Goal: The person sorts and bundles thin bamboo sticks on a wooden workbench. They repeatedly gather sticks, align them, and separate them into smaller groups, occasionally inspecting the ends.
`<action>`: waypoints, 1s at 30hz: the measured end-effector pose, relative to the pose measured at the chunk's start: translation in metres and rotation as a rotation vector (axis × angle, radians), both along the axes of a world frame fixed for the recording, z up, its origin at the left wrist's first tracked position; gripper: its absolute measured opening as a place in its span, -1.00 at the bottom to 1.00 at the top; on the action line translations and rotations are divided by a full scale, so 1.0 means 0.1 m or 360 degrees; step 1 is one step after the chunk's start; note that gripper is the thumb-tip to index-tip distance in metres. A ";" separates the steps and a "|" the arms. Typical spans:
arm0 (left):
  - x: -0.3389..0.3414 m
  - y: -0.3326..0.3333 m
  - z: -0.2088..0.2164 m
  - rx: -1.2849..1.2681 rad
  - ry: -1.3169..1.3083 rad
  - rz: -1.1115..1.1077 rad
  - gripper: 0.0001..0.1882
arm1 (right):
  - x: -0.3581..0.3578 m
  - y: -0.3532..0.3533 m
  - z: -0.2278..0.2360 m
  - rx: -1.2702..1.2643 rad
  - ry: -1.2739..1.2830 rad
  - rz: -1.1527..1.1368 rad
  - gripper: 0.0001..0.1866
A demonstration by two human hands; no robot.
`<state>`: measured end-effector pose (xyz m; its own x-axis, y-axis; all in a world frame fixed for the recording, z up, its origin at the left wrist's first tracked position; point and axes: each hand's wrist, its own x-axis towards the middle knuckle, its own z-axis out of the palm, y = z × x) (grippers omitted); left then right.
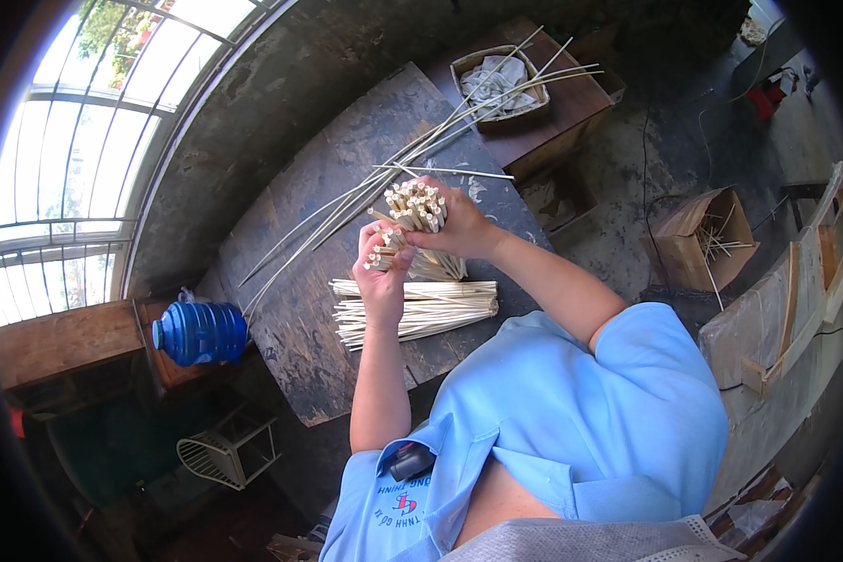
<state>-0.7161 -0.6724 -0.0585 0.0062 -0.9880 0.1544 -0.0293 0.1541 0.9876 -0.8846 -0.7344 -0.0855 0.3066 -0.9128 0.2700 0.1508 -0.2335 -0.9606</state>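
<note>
Daylight glares through the barred window [75, 178] on the left, set in a dark, blotchy wall [281, 103]. From here I see a scuffed desk [281, 347] alongside that wall, a pale slatted chair [217, 461] in the shadows, and dim, stained grey floor [674, 155].

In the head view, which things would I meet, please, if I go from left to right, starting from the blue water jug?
Blue water jug → left hand gripping pale sticks → right hand gripping another bundle → open cardboard box.
</note>
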 end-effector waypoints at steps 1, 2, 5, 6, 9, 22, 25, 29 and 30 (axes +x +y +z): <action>0.00 -0.01 0.00 -0.0007 -0.0028 -0.0008 -0.62 | 0.00 -0.01 0.00 0.0038 0.0003 0.0028 -0.42; 0.00 -0.01 0.00 -0.0014 -0.0057 -0.0016 -0.61 | -0.01 -0.02 0.00 0.0043 -0.0035 0.0027 -0.45; -0.06 -0.01 0.02 0.0055 -0.0070 -0.0046 -0.54 | -0.05 -0.05 -0.07 0.0069 -0.0131 -0.0009 -0.53; -0.08 -0.01 0.03 0.0088 -0.0024 -0.0043 -0.52 | -0.05 -0.06 -0.11 0.0081 -0.0152 -0.0036 -0.55; -0.07 0.01 0.01 0.0111 0.0056 -0.0028 -0.47 | -0.04 -0.05 -0.15 0.0095 -0.0217 -0.0055 -0.61; -0.05 -0.02 -0.09 -0.0060 -0.0133 0.0175 -0.85 | -0.13 0.00 -0.14 -0.0068 -0.0017 -0.0138 -0.52; -0.11 -0.01 -0.11 -0.0077 -0.0043 0.0240 -0.88 | -0.13 0.02 -0.13 0.0042 -0.0004 -0.0021 -0.34; -0.19 -0.03 -0.09 -0.0121 0.0009 0.0289 -0.89 | -0.23 0.01 0.01 -0.0169 -0.0093 0.0021 -0.13; -0.18 -0.03 -0.08 -0.0092 -0.0013 0.0263 -0.89 | -0.26 -0.04 0.07 -0.0236 -0.0217 0.0056 -0.08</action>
